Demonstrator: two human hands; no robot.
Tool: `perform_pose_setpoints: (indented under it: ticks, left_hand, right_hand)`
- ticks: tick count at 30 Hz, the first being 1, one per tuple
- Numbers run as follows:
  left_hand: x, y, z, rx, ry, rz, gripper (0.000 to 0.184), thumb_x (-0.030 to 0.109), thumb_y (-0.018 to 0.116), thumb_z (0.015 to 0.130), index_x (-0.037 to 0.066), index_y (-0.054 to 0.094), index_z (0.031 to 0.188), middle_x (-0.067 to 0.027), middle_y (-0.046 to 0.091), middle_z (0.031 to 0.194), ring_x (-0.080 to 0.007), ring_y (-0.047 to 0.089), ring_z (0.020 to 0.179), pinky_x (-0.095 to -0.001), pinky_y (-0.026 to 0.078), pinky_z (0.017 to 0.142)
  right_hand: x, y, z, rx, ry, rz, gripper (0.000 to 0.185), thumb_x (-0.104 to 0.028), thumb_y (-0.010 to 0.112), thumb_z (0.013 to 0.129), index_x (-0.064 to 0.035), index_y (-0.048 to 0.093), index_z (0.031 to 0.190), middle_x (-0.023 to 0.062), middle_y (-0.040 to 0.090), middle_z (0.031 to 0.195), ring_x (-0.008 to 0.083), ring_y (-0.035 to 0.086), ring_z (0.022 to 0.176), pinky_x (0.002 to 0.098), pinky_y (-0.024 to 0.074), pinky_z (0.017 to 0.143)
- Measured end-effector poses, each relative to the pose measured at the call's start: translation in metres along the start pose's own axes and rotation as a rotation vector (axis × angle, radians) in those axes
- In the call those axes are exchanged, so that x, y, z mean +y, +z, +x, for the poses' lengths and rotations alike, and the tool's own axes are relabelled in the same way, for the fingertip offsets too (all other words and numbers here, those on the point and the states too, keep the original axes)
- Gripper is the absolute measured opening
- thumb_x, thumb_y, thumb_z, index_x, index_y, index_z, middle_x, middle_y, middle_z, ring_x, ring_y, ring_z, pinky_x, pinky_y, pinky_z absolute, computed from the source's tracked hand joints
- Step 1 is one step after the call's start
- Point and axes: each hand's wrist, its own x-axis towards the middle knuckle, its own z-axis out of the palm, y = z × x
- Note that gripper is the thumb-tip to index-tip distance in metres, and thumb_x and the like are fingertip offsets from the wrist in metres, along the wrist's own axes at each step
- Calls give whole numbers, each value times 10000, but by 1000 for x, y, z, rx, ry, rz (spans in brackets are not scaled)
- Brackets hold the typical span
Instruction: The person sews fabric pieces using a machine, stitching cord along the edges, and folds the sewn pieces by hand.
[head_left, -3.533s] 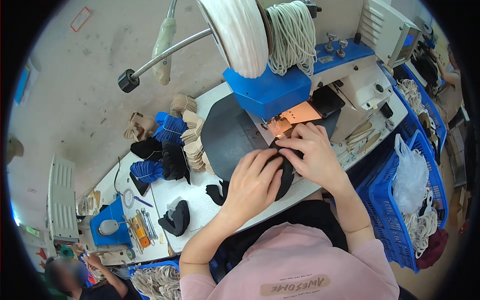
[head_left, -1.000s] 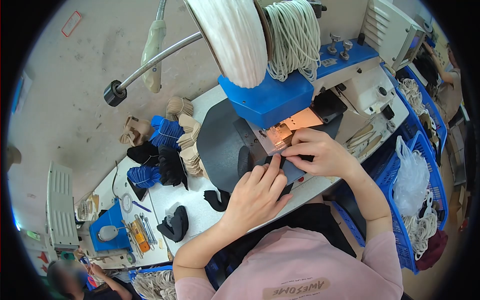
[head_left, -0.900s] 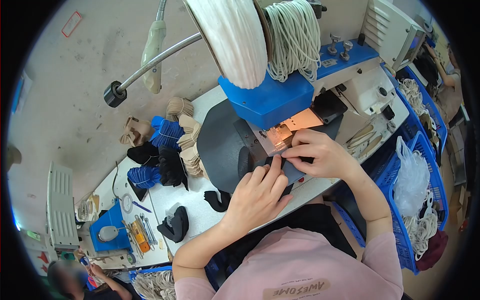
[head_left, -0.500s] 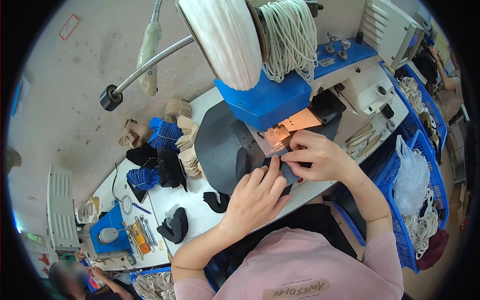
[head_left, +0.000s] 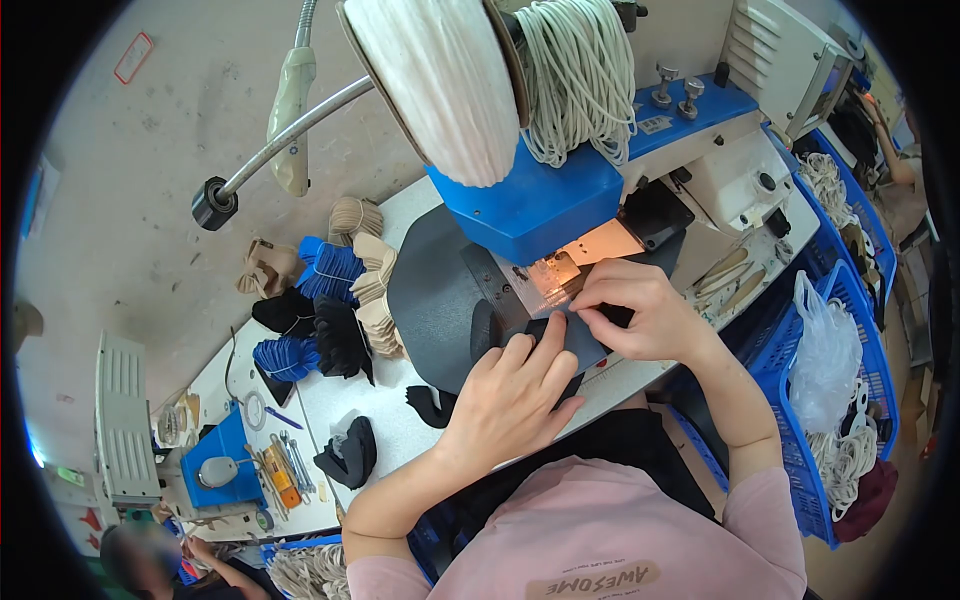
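Black fabric [head_left: 484,328] lies on the dark plate [head_left: 430,290] of a blue and white sewing machine [head_left: 530,205], just in front of the lit needle area. My left hand [head_left: 515,395] rests flat on this fabric with its fingers spread, the index finger reaching toward the needle. Close to that fingertip, my right hand [head_left: 635,308] pinches the fabric's edge between thumb and index finger. Part of the fabric is hidden under both hands.
Bundles of blue [head_left: 287,357], black [head_left: 343,338] and beige strips [head_left: 377,300] lie left of the plate. A folded black piece [head_left: 347,452] is nearer the front. Blue baskets [head_left: 790,440] stand at the right. A co-worker [head_left: 150,560] sits at the lower left.
Over the last seconds my left hand has flattened on the fabric, and my right hand has moved slightly right and down. The view has shifted a little. Within the last second both hands stay almost in place.
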Motion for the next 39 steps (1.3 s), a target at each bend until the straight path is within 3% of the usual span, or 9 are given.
perform_pose_setpoints:
  ticks: [5,13,16,20,25,28,33,36,39]
  left_hand:
    - [-6,7,-8,176,6,-90,509,323,815,683,23,608,1040,-133,592,1243,-217,567,837,-300,507,686]
    - [-7,9,-12,212,-3,-187,574,320,813,705,13,608,1144,-132,578,1183,-309,582,998,-393,519,859]
    - [-3,4,-11,196,-28,-181,577,333,803,732,5,601,1162,-146,573,1168,-361,563,1083,-476,471,972]
    - [6,6,-3,188,-108,-207,576,336,777,772,-2,590,1199,-185,577,1207,-375,559,1141,-514,432,1021]
    - [9,5,-3,216,-144,-349,492,288,713,836,-16,591,1202,-216,570,1266,-375,550,1193,-510,427,1030]
    - [1,3,-8,139,-85,-343,368,201,660,874,-23,612,1163,-230,552,1318,-374,555,1198,-515,428,1033]
    - [-1,5,-3,195,-78,-273,289,119,641,871,-32,629,1118,-213,575,1271,-375,571,1160,-489,458,999]
    - [-2,7,-3,240,-88,-303,282,90,657,851,-34,635,1103,-203,585,1230,-365,583,1124,-447,489,950]
    - [-3,9,-2,251,-87,-300,286,85,662,841,-42,629,1096,-195,586,1214,-357,587,1104,-425,500,921]
  right_hand:
    - [-1,0,1,-4,-47,-27,105,4,689,744,2,689,849,111,648,811,286,631,750,362,515,674]
    - [-8,-2,1,-89,-225,-242,130,3,705,728,-31,706,854,95,630,778,263,610,734,356,482,678]
    - [-2,-1,-2,59,-112,-220,124,-10,712,727,-37,701,847,86,621,784,266,601,760,366,475,700]
    - [-16,-1,-2,23,-43,-290,114,-44,719,742,-30,699,854,82,617,796,268,595,802,372,477,731]
    - [-24,-1,0,-4,57,-332,95,-110,698,782,-29,686,831,82,617,809,274,589,840,383,472,769]
    - [-28,0,2,-30,74,-363,155,-115,728,774,-26,709,900,97,624,849,275,586,858,377,476,781]
    - [-26,5,4,-2,62,-407,200,-128,720,789,-34,694,964,102,615,889,283,578,875,387,471,787]
    - [-26,4,1,-123,-7,-604,267,-136,704,806,-43,661,1053,104,610,940,293,571,897,400,461,807]
    - [-22,4,1,-96,6,-549,294,-140,695,815,-46,642,1089,107,605,965,301,568,907,405,455,820]
